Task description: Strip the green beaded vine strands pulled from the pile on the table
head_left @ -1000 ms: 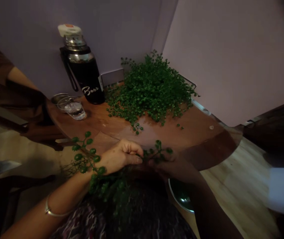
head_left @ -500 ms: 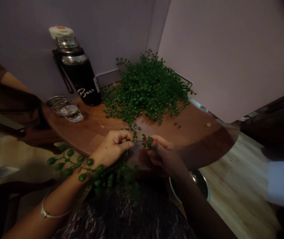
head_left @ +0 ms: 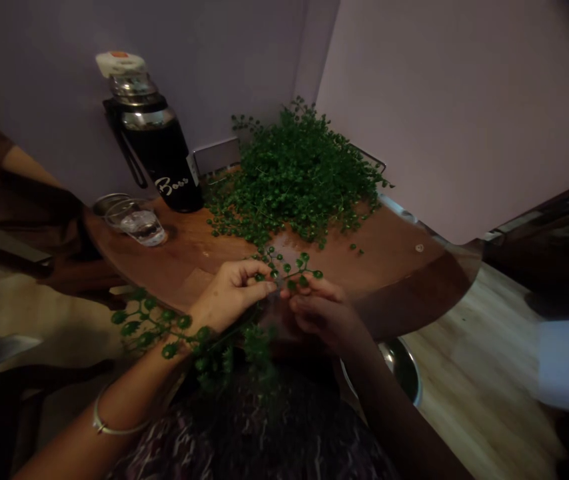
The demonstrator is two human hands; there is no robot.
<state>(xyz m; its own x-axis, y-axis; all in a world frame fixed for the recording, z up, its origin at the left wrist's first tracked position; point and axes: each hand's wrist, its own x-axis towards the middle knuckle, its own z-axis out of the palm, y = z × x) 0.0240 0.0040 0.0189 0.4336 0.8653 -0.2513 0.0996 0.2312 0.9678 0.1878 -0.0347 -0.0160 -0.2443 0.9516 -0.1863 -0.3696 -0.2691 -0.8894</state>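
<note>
My left hand (head_left: 237, 290) is closed in a pinch on a stem of a berry sprig (head_left: 150, 327), whose green round berries trail back over my wrist and down toward my lap. Beyond the thumb, a smaller cluster of the same berries (head_left: 302, 267) sticks out over the table. My right hand (head_left: 322, 310) has its fingertips pinched at the lower berries of this cluster; its palm side is in shadow. A big heap of leafy green berry sprigs (head_left: 299, 173) lies at the back of the table.
The rounded wooden table (head_left: 384, 260) stands against the wall. A black flask (head_left: 159, 153) and a glass of water (head_left: 142, 223) stand at its left. Below its front right edge is a metal bowl (head_left: 407, 367) on the floor. Another person's arm (head_left: 29, 163) shows at far left.
My right fingers have shifted slightly down on the cluster, and its berries now spread up above them. The sprig over my left wrist has swung a little to the right.
</note>
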